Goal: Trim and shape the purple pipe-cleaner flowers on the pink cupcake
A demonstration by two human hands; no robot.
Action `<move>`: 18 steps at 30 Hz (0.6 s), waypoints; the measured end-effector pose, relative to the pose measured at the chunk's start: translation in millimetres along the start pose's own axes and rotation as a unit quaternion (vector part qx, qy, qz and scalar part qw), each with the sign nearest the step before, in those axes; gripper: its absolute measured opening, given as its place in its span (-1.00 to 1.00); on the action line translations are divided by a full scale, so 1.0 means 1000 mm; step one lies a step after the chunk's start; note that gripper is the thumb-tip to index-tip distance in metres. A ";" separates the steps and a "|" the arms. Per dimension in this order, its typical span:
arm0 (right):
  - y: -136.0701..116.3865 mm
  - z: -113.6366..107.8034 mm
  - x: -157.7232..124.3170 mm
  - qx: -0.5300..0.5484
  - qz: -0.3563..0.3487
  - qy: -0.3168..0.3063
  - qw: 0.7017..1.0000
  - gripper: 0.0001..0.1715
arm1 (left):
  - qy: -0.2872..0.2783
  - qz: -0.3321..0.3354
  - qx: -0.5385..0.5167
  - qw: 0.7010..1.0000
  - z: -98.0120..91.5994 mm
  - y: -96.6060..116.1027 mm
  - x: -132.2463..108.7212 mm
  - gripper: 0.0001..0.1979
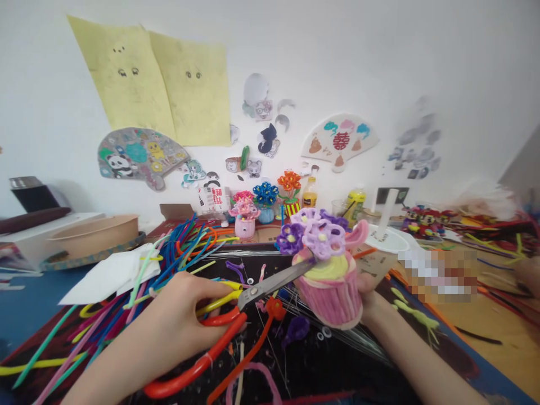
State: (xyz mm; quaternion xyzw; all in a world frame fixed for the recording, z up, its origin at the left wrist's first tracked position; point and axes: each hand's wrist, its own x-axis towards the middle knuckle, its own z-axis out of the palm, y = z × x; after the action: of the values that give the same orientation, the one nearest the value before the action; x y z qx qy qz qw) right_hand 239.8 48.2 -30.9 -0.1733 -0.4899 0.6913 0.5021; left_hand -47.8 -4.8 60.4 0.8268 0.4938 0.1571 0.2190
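Observation:
My left hand [185, 315] grips a pair of scissors [236, 315] with red and yellow handles; the steel blades reach right to the base of the purple flowers. My right hand [371, 295] holds a pink pipe-cleaner pot [333, 292] from behind, fingers wrapped around it and mostly hidden. The pot has a yellow top and carries several purple pipe-cleaner flowers [316, 233] with a pink petal at the right. Both hands hover above a black mat [320, 360].
A heap of coloured pipe cleaners [181, 247] lies at the left, with white paper [109, 273] and a tan bowl [95, 233]. Small flower pots [265, 205], bottles [310, 194] and a white-lidded cup [386, 242] stand behind. Another person's hand [529, 275] shows at the far right.

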 end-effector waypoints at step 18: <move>-0.004 -0.003 -0.002 0.016 -0.003 -0.026 1.000 -0.36 | -0.064 -0.019 0.001 0.998 0.008 -0.002 0.002 -0.71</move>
State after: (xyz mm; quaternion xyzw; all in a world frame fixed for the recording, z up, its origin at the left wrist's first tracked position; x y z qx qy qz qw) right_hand 244.8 48.1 -29.1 -0.1454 -0.4920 0.7020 0.4940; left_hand -44.5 -3.4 52.9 0.8257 0.4948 0.0987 0.2525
